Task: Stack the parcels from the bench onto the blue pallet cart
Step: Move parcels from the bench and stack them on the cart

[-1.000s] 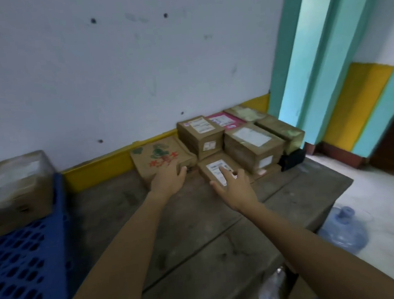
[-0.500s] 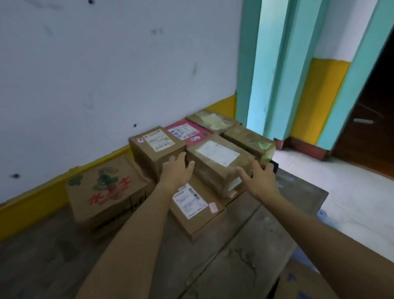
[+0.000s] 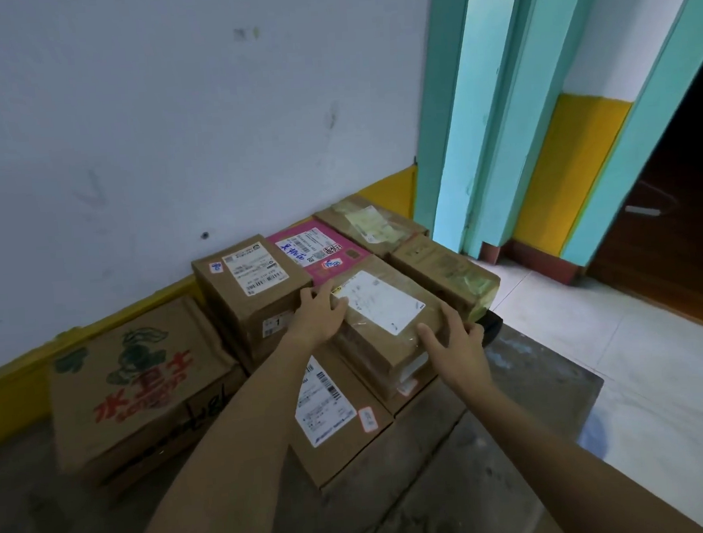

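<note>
Several cardboard parcels stand on the grey bench (image 3: 460, 479) against the wall. A taped brown parcel with a white label (image 3: 380, 318) lies on top of another box in the middle of the group. My left hand (image 3: 322, 316) rests on its left top edge, fingers spread. My right hand (image 3: 455, 340) touches its right front corner, fingers apart and not closed around it. A flat parcel with a shipping label (image 3: 331, 413) lies under my left forearm. The blue pallet cart is out of view.
A large box printed with red characters (image 3: 133, 385) sits at the left. A tall brown box (image 3: 251, 285), a pink parcel (image 3: 315, 250) and two more brown boxes (image 3: 441, 272) stand behind. The bench ends at the right above a tiled floor (image 3: 640, 371).
The view has swung right and closer, so the blue cart left the frame. Both hands moved from the front boxes onto the sides of the white-labelled parcel.
</note>
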`<state>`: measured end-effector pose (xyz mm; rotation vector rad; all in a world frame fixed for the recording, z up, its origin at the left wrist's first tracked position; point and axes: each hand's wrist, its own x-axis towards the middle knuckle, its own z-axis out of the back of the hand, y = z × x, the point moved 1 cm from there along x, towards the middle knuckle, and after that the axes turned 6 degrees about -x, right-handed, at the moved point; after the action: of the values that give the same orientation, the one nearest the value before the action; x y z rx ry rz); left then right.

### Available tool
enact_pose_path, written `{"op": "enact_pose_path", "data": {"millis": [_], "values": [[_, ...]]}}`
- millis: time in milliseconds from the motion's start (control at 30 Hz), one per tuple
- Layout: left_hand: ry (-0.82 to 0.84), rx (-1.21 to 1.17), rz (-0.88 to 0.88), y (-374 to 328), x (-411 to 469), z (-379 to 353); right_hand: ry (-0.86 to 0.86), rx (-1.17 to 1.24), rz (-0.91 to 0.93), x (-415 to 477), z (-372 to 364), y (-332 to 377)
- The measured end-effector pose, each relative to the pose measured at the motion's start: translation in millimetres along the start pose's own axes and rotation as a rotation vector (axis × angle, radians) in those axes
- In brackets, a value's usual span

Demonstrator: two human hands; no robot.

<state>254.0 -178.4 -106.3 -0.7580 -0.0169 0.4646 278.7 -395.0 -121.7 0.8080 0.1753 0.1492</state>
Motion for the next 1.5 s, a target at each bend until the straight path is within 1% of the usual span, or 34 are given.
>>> {"op": "enact_pose_path", "data": {"millis": [67,133,200,233,367,400,433,567,633,700,867,933,1033,1200,1333,1433,1500], "values": [[0.009,-0.045,0.002,3,0,-4,-0.015,0.016,0.021,0,-3,0],[-0.039,-0.075,0.007,3,-1,-9,-0.029,0.047,0.037,-1,-5,1],[-0.118,-0.074,0.018,2,-4,-12,-0.032,0.083,0.044,-3,-7,2],[-0.131,-0.058,0.018,4,-6,-13,-0.029,0.098,0.041,-5,-8,3],[-0.113,-0.114,0.056,4,-19,-12,-0.022,0.107,0.076,-8,-4,6],[-0.098,-0.037,0.040,4,-21,-12,-0.011,0.107,0.081,-8,-2,6],[-0.125,0.011,0.026,4,-25,-12,0.003,0.111,0.079,-8,0,6],[-0.209,0.074,-0.022,10,-34,-20,0.038,0.115,0.079,-11,6,4],[-0.196,0.002,0.074,7,-45,-18,0.032,0.096,0.071,-18,7,1],[-0.194,0.044,0.016,2,-54,-19,0.005,0.075,0.084,-28,11,-2],[-0.186,0.002,-0.003,-11,-94,1,0.007,0.138,0.175,-67,34,5],[-0.213,-0.035,0.021,-16,-122,15,0.001,0.147,0.245,-87,44,15],[-0.341,-0.106,0.085,-17,-173,37,0.018,0.165,0.349,-124,51,30],[-0.474,-0.096,0.203,8,-272,67,0.092,0.222,0.463,-201,43,52],[-0.600,-0.083,0.311,43,-368,98,0.218,0.250,0.557,-271,18,80],[-0.674,-0.059,0.393,74,-440,126,0.309,0.218,0.641,-328,-6,104],[-0.715,-0.054,0.441,94,-485,143,0.369,0.239,0.674,-366,-21,119]]}}
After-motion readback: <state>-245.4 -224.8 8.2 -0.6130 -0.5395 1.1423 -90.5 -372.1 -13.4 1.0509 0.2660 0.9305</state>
